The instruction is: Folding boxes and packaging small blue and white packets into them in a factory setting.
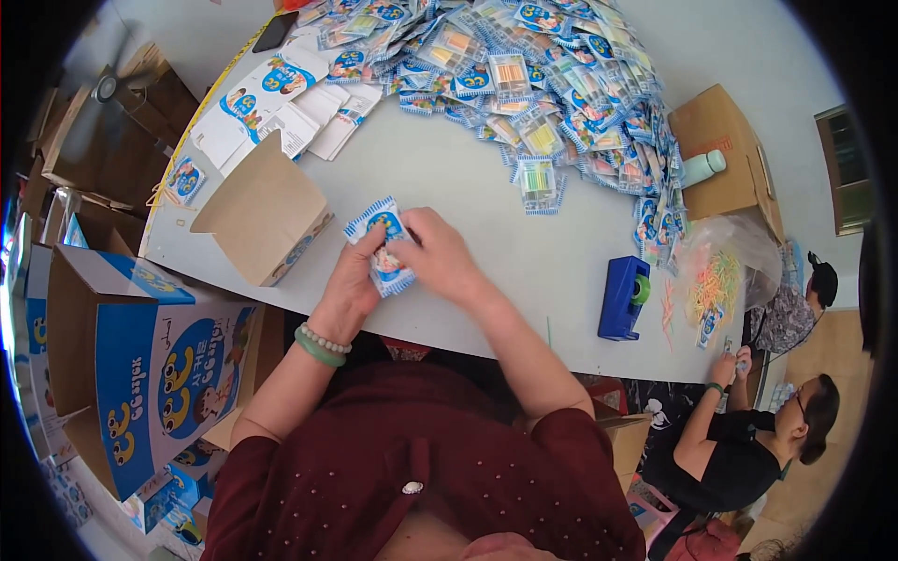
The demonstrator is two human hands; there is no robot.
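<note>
My left hand [355, 273] is closed around a blue-and-white striped-edge packet [391, 278], with its thumb across the front. More than one such packet may be in the grip; I cannot tell. My right hand [438, 254] grips the packet's right side, its fingertips slightly blurred by motion. To the left of my hands stands a small open carton [267, 220], brown inside, with its flap raised. At the back of the table a large heap of similar clear-and-blue packets [538, 136] spreads toward the right.
Flat printed cartons [271, 93] lie stacked at the back left, near a phone [276, 33]. A blue tape dispenser [618, 299] stands right. Beyond are a bag of colourful strips [716, 280], a cardboard box [725, 140] and a seated person [748, 449]. A large open carton [150, 365] stands left.
</note>
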